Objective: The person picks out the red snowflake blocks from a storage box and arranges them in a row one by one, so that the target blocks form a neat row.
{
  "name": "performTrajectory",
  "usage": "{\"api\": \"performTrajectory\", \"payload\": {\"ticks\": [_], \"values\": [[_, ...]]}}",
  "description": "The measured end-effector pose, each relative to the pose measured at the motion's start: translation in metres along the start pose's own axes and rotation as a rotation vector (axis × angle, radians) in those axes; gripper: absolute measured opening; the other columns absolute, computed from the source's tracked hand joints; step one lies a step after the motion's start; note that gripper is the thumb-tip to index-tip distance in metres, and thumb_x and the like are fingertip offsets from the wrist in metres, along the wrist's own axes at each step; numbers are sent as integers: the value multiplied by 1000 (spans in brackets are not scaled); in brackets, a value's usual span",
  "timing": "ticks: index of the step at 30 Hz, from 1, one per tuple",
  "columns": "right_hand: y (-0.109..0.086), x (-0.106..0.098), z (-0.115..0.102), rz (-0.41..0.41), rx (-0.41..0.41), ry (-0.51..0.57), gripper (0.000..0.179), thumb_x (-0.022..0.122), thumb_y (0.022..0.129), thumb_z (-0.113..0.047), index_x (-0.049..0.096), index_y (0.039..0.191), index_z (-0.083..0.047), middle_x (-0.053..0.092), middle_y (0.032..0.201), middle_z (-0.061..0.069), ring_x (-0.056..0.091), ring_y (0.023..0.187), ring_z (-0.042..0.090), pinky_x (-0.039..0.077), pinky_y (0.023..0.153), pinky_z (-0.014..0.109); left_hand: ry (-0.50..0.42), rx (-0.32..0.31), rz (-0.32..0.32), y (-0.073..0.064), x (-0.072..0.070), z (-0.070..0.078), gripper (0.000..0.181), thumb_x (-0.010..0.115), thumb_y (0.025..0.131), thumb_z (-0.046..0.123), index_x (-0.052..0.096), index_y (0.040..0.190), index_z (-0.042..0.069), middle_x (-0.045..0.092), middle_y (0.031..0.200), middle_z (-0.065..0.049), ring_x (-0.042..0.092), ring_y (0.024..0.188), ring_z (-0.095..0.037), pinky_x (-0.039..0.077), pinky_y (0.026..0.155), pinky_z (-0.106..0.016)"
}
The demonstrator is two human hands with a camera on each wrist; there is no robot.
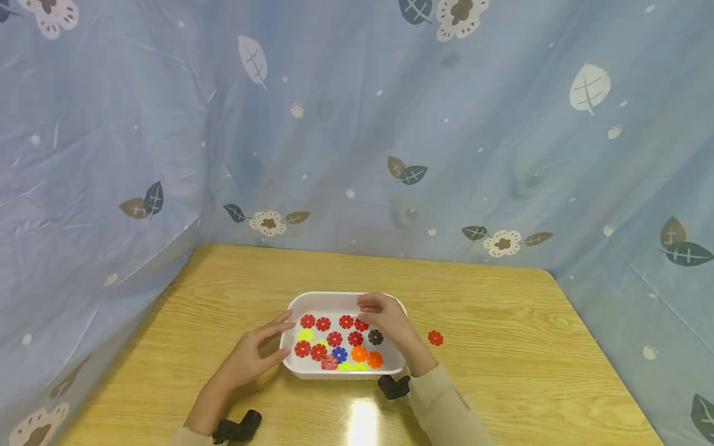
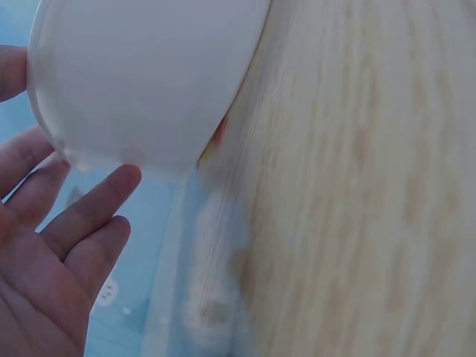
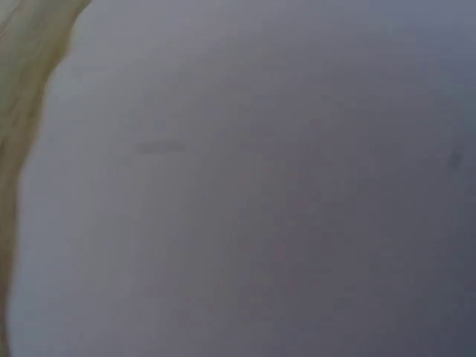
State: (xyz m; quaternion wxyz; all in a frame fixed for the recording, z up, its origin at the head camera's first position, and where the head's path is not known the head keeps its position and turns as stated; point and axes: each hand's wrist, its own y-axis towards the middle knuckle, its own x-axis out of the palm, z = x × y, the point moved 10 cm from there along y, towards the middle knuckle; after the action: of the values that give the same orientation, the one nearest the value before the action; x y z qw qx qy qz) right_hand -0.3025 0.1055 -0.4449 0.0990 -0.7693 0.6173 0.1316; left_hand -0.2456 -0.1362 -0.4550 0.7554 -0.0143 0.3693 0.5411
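A white plastic tub [image 1: 323, 302] sits on the table with several notched, flower-shaped discs in it, mostly red, plus blue, orange, yellow and dark brown ones. At its left end is my left hand [image 1: 253, 353], thumb and fingers spread around the rim. Loosely bent fingers of that hand [image 2: 52, 230] meet the tub's outer wall [image 2: 149, 82] in the left wrist view. My right hand [image 1: 390, 319] reaches over the right rim, fingertips above a red disc [image 1: 361, 325]. No disc shows between its fingers. Only the tub's blurred white wall [image 3: 223, 186] fills most of the right wrist view.
One red disc [image 1: 436, 338] lies on the wooden table [image 1: 502, 371] to the right of the tub. Blue patterned cloth [image 1: 346, 124] hangs behind the table and along both sides. Black wrist devices [image 1: 240, 427] are worn on both wrists.
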Motion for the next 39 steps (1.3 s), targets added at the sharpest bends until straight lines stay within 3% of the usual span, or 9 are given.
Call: {"api": "performTrajectory", "payload": {"ticks": [7, 13, 17, 28, 34, 39], "values": [[6, 7, 9, -5, 4, -183, 33, 68, 83, -3, 64, 116, 2, 68, 112, 17, 66, 100, 29, 56, 83, 34, 6, 9, -5, 1, 2, 1, 44, 70, 86, 13, 59, 127, 5, 43, 147, -11, 44, 132, -27, 29, 105, -11], [8, 7, 15, -1, 34, -176, 34, 67, 81, 3, 64, 115, 4, 67, 113, 19, 64, 101, 32, 57, 82, 34, 10, 13, 6, 2, 1, 3, 44, 70, 85, 11, 59, 126, 5, 44, 146, -12, 44, 132, -27, 28, 104, -11], [9, 4, 23, 27, 95, -159, 34, 66, 80, 5, 65, 114, 3, 67, 113, 17, 63, 102, 29, 57, 81, 33, -19, 23, -3, 2, 2, 4, 43, 69, 85, 10, 59, 126, 3, 43, 146, -13, 46, 130, -28, 31, 104, -11], [12, 9, 28, -9, 130, -284, 37, 67, 78, 7, 65, 114, 0, 67, 111, 13, 62, 100, 26, 56, 83, 34, -23, 38, -3, 1, 1, 7, 43, 69, 85, 8, 58, 126, 1, 41, 147, -17, 47, 127, -38, 35, 103, -15], [10, 14, 25, -13, 99, -422, 41, 65, 76, 10, 66, 115, -1, 67, 114, 12, 60, 99, 23, 55, 86, 36, -20, 45, 7, 2, 2, 5, 43, 69, 83, 0, 57, 124, -4, 42, 143, -26, 47, 125, -41, 36, 102, -13], [10, 17, 23, 7, 65, -526, 38, 64, 76, 12, 66, 112, -1, 66, 112, 12, 60, 102, 24, 52, 93, 39, -42, 46, 1, 2, 2, 7, 43, 69, 84, 3, 58, 125, -2, 41, 145, -22, 46, 129, -36, 35, 102, -12]]}}
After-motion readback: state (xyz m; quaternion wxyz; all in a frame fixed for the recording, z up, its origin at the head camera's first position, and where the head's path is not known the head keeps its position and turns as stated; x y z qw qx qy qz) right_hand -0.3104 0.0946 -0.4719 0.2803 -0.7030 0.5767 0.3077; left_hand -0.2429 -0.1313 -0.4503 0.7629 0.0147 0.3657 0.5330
